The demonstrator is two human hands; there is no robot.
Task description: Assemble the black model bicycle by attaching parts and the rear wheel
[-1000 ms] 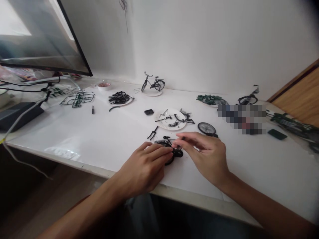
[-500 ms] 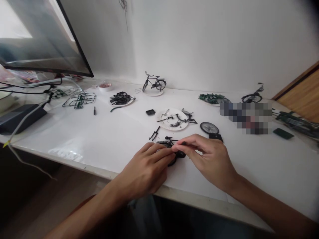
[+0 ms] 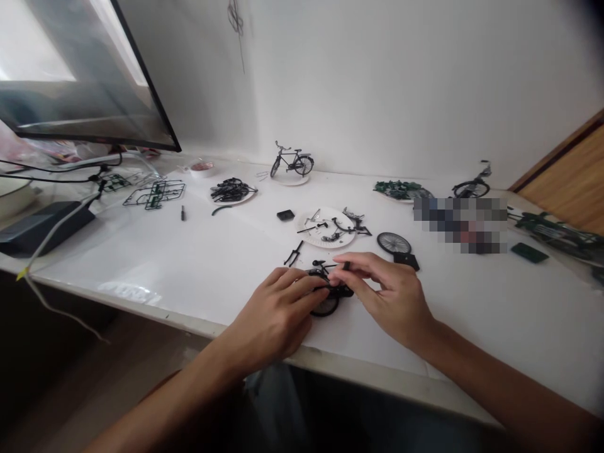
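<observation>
Right hand (image 3: 391, 299) rose (pinching small part (image 3: 346, 265)).

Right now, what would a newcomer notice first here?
The left hand and right hand pinch a half-built bike near the front edge of the table. Behind them a plate of loose parts lies mid-table, and a finished bike stands at the back. A big monitor leans in at far left.
</observation>
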